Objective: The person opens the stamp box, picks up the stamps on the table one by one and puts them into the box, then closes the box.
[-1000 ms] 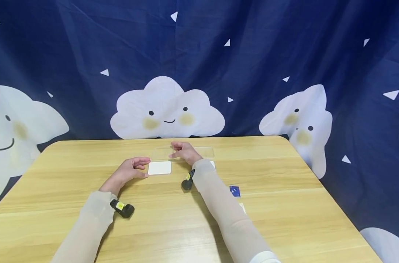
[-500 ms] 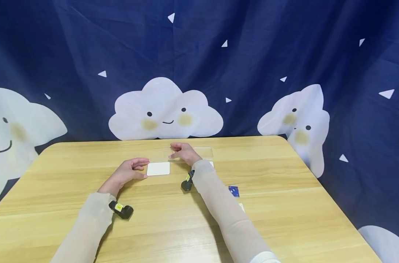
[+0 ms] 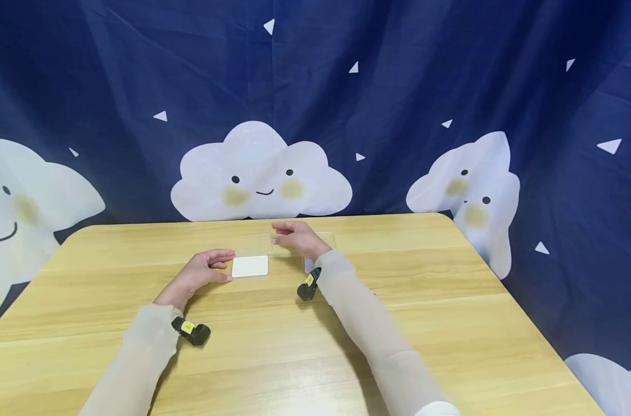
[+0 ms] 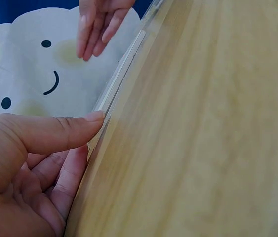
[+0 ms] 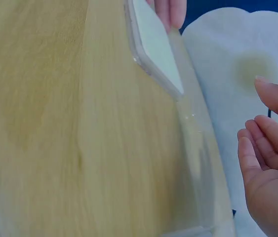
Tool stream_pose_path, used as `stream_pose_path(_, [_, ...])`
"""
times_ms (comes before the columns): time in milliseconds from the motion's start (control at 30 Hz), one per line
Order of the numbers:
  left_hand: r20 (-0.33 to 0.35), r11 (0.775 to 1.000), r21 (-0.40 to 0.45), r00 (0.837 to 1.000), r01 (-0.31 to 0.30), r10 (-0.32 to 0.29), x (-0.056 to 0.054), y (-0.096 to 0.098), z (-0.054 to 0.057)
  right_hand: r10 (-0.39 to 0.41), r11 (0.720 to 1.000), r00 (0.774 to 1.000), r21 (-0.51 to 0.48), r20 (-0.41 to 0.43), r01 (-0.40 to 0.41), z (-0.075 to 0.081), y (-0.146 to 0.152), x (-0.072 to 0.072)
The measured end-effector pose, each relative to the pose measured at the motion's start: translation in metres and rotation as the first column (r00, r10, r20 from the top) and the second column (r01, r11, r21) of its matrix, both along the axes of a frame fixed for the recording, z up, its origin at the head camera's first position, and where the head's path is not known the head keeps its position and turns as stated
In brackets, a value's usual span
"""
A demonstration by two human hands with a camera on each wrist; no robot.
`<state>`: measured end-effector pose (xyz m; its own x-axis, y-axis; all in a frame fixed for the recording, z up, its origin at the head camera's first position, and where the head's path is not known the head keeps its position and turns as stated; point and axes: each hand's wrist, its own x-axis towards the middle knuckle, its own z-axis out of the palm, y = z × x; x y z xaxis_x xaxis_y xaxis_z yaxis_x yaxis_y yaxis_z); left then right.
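Observation:
A small clear plastic case (image 5: 141,59) with a white top face (image 3: 250,266) lies near the table's back edge, its transparent lid (image 3: 253,245) spread out behind it. My left hand (image 3: 196,274) grips its left side, thumb at the near corner and fingers at the far one; in the left wrist view the thumb (image 4: 64,131) presses the edge. My right hand (image 3: 301,240) hovers right of that lid, fingers loosely bent and apart from the thumb, holding nothing. In the right wrist view, the right hand (image 5: 272,148) has space between thumb and fingers.
A second clear case (image 3: 309,265) sits to the right, mostly covered by my right hand and wrist; its lid (image 3: 327,238) shows behind. The wooden table (image 3: 232,358) ends at a dark blue curtain (image 3: 315,69) with cloud faces.
My right hand has moved right and slightly up, away from the first case's lid. Its sleeve now covers the blue card and pale card at the right. My left hand stays put.

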<state>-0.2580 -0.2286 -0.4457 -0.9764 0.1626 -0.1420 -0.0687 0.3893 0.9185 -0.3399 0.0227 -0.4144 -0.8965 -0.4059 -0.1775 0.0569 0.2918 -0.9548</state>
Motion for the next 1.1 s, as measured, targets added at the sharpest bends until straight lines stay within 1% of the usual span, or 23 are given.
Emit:
stream_pose_path(267, [-0.002,1.0,0.005,1.0,0.004,-0.004,0.001,0.0,0.001,0.006,0.997,0.999,-0.073,-0.045,-0.009,0.009,0.015,0.006])
stream_pose_path(400, [-0.002,1.0,0.016,1.0,0.01,-0.01,0.001,0.0,0.001,0.01,0.994,0.999,-0.106,-0.039,-0.015,0.014,0.025,0.009])
stream_pose_path(533, [0.001,1.0,0.013,1.0,0.009,-0.009,0.001,0.0,0.002,0.035,0.99,0.999,-0.136,-0.033,-0.039,0.019,0.038,0.013])
stream_pose_path(633, [0.004,1.0,0.014,1.0,0.007,-0.007,0.001,0.001,0.002,0.048,0.988,0.998,-0.144,-0.033,-0.052,0.022,0.048,0.017])
stream_pose_path(733, [-0.002,1.0,0.014,1.0,0.019,-0.019,0.001,0.002,0.003,0.053,0.987,0.998,-0.153,-0.023,-0.055,0.025,0.058,0.021])
stream_pose_path(833, [-0.001,1.0,0.011,1.0,0.02,-0.02,0.001,0.002,0.003,0.068,0.987,0.997,-0.146,-0.028,-0.072,0.027,0.068,0.028])
stream_pose_path(967, [0.004,1.0,0.002,1.0,0.009,-0.009,0.001,0.002,0.003,0.096,0.988,0.995,-0.114,-0.041,-0.1,0.026,0.082,0.038])
stream_pose_path(1100, [-0.002,1.0,-0.003,1.0,0.008,-0.008,0.001,0.001,0.002,0.105,0.987,0.994,-0.116,-0.03,-0.107,0.021,0.097,0.048])
